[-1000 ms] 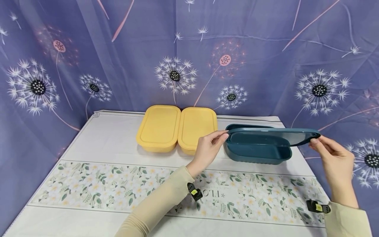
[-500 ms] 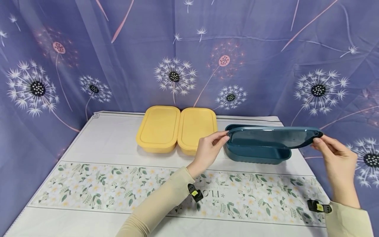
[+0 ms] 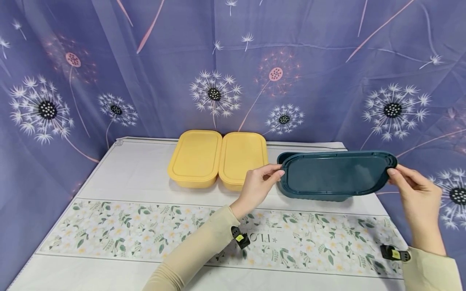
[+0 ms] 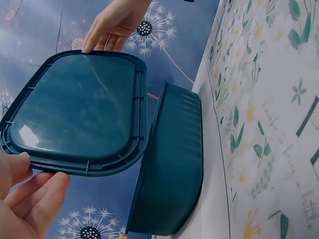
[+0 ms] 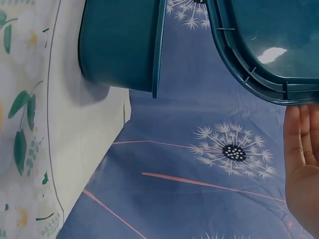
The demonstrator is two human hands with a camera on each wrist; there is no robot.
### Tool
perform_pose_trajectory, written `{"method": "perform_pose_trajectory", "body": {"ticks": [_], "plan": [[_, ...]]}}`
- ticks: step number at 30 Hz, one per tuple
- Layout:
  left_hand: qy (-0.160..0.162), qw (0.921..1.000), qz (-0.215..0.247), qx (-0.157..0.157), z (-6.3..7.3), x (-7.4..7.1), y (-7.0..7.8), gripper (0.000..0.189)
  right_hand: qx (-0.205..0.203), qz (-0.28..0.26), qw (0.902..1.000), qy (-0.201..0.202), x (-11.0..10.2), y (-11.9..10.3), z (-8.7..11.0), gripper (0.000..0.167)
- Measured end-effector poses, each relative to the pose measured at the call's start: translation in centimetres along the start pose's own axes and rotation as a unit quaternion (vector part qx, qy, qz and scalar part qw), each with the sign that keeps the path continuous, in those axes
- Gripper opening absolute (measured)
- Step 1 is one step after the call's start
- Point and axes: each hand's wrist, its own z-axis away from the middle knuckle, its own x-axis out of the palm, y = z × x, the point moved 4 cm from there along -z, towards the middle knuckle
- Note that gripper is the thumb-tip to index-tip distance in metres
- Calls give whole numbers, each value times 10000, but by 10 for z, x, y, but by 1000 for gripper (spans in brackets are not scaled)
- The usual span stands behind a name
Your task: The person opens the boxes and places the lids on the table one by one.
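Both hands hold a dark teal lid (image 3: 335,173) by its two short ends. My left hand (image 3: 256,182) pinches the left end between thumb and fingers, while my right hand (image 3: 416,194) grips the right end. The lid is tilted, its ribbed underside facing me, above a matching dark teal container (image 3: 316,197). From the head view the lid hides most of that container; only its back left corner and lower front wall show. In the left wrist view the container (image 4: 169,159) stands on the table with the lid raised over its rim.
Two yellow lidded boxes (image 3: 196,157) (image 3: 244,155) stand side by side left of the teal container. A white cloth with a floral band (image 3: 145,226) covers the table. Behind hangs a purple curtain (image 3: 164,81) with dandelion prints.
The lid has turned from nearly edge-on so that its underside now faces me, its near edge lower. My right hand has shifted slightly right; the left has barely moved.
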Motion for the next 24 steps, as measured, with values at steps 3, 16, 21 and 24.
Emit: {"method": "perform_pose_trajectory", "body": {"ticks": [3,16,21,24], "plan": [[-65,10000,-14,17,0,1,1,32,225,384,9989,108,-3,1,-1,28],[-712,9962,185,-466,5,10,1,33,529,1761,9805,-688,-10,5,1,37],[-838,9939,275,-662,7,14,-1,36,480,1766,9753,-1234,-13,8,0,40],[-903,9925,320,-754,8,16,-3,38,410,1901,9695,-1492,-14,11,0,41]]}}
